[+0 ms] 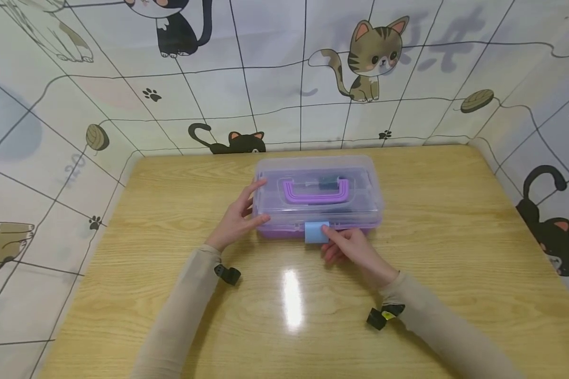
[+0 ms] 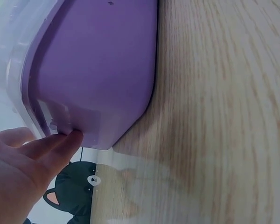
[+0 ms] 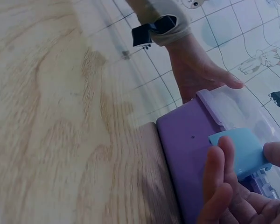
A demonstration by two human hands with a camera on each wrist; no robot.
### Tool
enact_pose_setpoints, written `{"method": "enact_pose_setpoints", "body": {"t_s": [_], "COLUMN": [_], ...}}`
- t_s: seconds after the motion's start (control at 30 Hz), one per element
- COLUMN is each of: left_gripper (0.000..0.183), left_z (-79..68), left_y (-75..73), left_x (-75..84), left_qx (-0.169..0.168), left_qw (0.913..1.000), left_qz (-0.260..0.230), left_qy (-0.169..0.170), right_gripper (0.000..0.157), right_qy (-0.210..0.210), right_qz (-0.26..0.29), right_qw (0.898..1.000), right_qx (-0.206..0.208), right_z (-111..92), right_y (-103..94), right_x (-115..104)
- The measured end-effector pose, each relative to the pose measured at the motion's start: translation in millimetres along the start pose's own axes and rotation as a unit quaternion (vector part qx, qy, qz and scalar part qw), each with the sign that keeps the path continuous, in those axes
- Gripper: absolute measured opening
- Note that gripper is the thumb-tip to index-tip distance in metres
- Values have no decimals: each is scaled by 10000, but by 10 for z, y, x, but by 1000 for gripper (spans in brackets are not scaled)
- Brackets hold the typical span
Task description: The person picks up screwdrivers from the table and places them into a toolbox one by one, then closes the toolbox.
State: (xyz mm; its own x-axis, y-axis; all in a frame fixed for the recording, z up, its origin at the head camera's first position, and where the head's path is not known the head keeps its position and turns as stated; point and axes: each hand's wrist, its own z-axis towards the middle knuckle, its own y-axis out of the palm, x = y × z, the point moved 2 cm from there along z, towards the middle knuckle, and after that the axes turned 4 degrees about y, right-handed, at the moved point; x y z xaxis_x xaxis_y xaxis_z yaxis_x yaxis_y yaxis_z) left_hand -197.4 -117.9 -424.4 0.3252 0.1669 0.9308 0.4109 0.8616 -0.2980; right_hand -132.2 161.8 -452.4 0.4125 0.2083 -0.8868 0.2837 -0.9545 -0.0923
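A purple storage box point(image 1: 280, 231) with a clear lid point(image 1: 275, 181) and a purple carry handle point(image 1: 316, 199) stands on the wooden table. My left hand point(image 1: 234, 221) steadies its left end, fingers spread, with the thumb over the front corner of the lid. In the left wrist view, fingertips point(image 2: 74, 137) touch the purple side wall. At the front of the box, my right hand point(image 1: 355, 250) pinches the light blue latch point(image 1: 315, 232). The right wrist view shows the thumb on the upper part of this latch point(image 3: 242, 151) and fingers at its lower edge.
Dark objects point(image 1: 329, 182) show faintly through the lid. Behind the table point(image 1: 436, 210) and along its sides hangs white grid-patterned cloth point(image 1: 275, 89) with cartoon cats. Each wrist carries a small black camera point(image 1: 227, 274).
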Motion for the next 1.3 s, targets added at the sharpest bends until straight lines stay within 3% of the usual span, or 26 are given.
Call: {"method": "enact_pose_setpoints", "body": {"t_s": [0.1, 0.27, 0.7, 1.3], "left_gripper": [75, 75, 73, 67], "left_z": [-8, 0, -15, -38], "left_y": [10, 9, -33, -44], "left_x": [148, 175, 192, 186], "left_qx": [-10, 5, 116, 23], "left_qw": [9999, 9999, 9998, 9993], "left_qz": [-63, -100, -116, -343], "left_qy": [-96, -32, -133, -125], "right_gripper": [61, 60, 59, 59], "right_qy": [91, 150, 62, 139], "right_qz": [-79, -51, 48, 381], "right_qw": [9999, 9998, 10000, 9992], "right_qx": [-48, -70, -54, -45], "right_z": [-33, -50, 11, 12], "right_y": [-5, 10, 47, 81], "right_x": [-44, -71, -49, -16]}}
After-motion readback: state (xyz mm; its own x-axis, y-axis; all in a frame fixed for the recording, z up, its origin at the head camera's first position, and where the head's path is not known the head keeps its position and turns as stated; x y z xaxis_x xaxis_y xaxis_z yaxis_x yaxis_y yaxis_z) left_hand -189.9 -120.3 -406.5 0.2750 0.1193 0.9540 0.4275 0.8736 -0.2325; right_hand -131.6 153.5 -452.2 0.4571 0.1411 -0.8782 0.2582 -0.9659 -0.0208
